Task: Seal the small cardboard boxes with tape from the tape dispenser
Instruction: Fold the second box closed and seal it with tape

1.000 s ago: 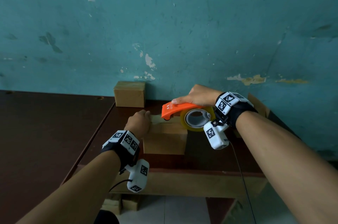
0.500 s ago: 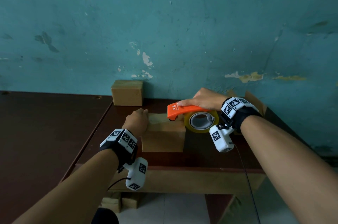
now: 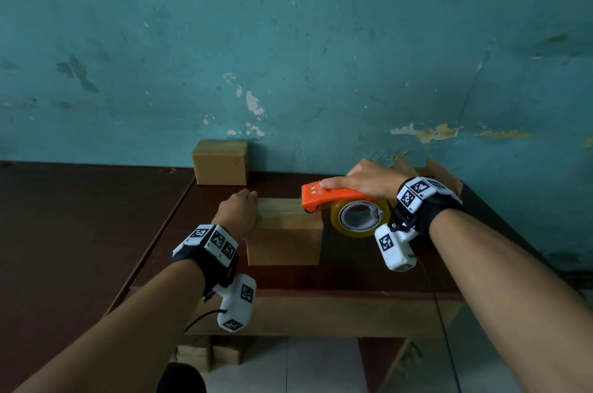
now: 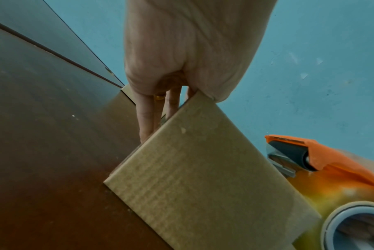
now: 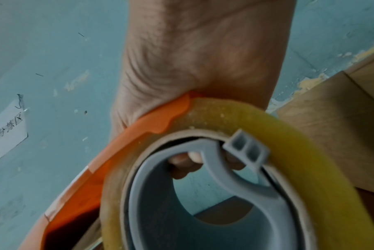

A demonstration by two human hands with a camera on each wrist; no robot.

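A small brown cardboard box [image 3: 284, 241] sits on the dark wooden table [image 3: 353, 274]. My left hand [image 3: 237, 211] holds its left end. In the left wrist view the fingers [image 4: 147, 118] run down the side of the box [image 4: 203, 177] and the thumb lies on its top edge. My right hand [image 3: 362, 179] grips the orange tape dispenser [image 3: 333, 196] from above. Its nose rests on the box's top right edge, and the yellow tape roll [image 3: 361, 217] hangs past the right side. In the right wrist view fingers curl behind the roll [image 5: 288, 135].
A second closed box [image 3: 220, 162] stands against the teal wall at the back left. An open box [image 3: 442, 174] sits behind my right wrist. More boxes [image 3: 208, 354] lie on the floor under the table. A wider dark tabletop [image 3: 80, 232] extends left.
My right hand has drawn the dispenser rightward across the box top, from near the left side to the right edge. My left hand has kept its hold.
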